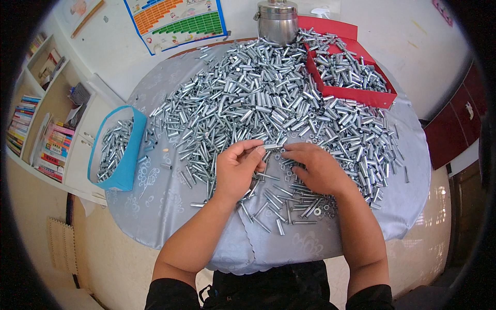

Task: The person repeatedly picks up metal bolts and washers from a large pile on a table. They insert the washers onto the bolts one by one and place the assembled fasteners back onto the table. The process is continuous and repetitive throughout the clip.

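Observation:
My left hand [238, 169] is closed in a pinch on a silver metal sleeve [272, 146], held level above the pile. At the sleeve's other end are the fingertips of my right hand [316, 168]. Its fingers are bent and its thumb stands apart from them; whether they touch the sleeve I cannot tell. Below and between my hands lie loose bolts [273, 199], some with long threaded shanks, and a small washer [318, 211]. Beyond them spreads a large heap of metal sleeves and bolts [248, 98].
A blue open box [126, 173] with metal sleeves stands at the left. At the back right, a red box [356, 95] holds more parts. Behind the heap is a steel canister [277, 23]. A grey cloth [170, 222] covers the round table. Bookshelves [36, 129] stand at the far left.

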The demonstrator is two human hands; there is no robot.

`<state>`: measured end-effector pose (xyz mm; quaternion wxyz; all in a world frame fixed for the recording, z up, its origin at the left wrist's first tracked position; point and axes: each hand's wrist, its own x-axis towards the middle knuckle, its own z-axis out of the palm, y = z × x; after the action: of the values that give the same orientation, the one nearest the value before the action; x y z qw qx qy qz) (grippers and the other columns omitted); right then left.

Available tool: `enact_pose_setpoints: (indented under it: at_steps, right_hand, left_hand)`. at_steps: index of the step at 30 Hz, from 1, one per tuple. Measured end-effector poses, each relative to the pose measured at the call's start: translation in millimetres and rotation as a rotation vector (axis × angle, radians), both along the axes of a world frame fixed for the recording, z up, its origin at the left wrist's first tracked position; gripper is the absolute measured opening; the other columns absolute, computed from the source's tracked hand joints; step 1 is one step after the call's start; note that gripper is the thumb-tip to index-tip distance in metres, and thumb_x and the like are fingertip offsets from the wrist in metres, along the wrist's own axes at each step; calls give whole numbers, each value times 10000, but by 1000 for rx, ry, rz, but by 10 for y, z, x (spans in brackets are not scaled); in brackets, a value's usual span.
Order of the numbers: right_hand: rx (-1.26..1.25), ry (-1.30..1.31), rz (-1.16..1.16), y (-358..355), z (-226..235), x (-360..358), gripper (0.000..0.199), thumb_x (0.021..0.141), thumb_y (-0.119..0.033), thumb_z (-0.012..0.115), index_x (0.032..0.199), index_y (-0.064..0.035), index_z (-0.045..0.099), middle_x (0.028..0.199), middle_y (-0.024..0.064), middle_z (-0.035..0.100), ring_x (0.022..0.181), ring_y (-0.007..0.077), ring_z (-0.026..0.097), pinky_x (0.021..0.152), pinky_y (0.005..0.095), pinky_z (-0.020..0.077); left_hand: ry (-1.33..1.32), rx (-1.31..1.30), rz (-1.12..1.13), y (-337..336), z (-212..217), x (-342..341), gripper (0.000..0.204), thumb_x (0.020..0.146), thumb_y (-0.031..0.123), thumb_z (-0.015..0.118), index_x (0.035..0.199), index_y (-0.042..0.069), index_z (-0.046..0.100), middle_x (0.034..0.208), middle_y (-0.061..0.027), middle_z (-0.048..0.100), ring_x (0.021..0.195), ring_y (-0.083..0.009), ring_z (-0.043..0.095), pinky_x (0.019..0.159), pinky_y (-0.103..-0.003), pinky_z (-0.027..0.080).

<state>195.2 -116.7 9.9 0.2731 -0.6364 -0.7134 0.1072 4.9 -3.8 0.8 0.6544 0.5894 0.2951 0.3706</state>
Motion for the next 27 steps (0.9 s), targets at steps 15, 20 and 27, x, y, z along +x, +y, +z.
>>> enact_pose_setpoints:
  at_steps: [15,20,27]
  right_hand:
    - [98,41,-38,13,-14,-4,308,723,-115,742,1016,-33,694,1116,150,649,1059,319,598,949,407,457]
    - [190,-99,-194,33,-75,106,215,715,-163,752,887,-43,707,946,119,668,959,318,599,863,423,465]
    - [285,-208,-478,65,-154,172,158,714,-121,736,847,-47,694,897,120,648,924,317,592,873,424,451]
  left_hand:
    - [-42,27,24,27,-6,-12,193,901,67,640,1072,-20,657,855,-78,680,656,-119,631,600,-244,514]
    - [-32,37,16,15,11,-6,189,902,68,636,1069,-19,658,847,-80,679,656,-121,632,599,-247,515]
    - [-35,13,33,8,29,-7,186,898,69,642,1064,-12,663,827,-69,678,652,-117,630,590,-239,498]
